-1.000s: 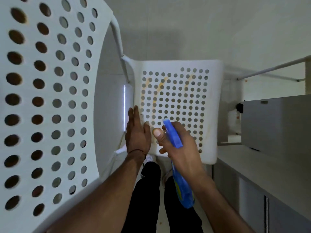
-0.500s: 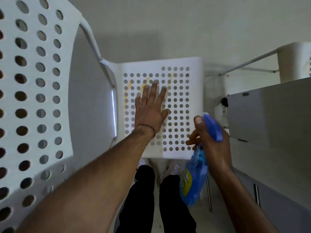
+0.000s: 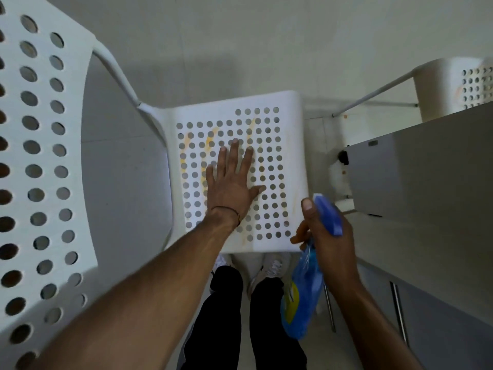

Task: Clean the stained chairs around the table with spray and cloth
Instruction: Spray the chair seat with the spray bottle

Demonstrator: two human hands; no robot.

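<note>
White perforated plastic chair seat, streaked with orange stains among its holes, stands just ahead of the person's feet. Flat on the seat's middle lies the left hand, fingers straight and grasping nothing, probably to steady the chair or feel the marks; no cloth shows. Off the seat's near right corner the right hand is wrapped round a blue plastic spray bottle, likely kept ready for spraying, with a grey table to the seat's right.

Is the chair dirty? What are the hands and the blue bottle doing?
Chair seat: dirty, yellow streaks between its holes.
Left hand: open, flat on the seat.
Spray bottle: held up by the seat's near right corner.
Right hand: wrapped round the bottle.
Far chair: partly hidden, faint orange marks.
</note>
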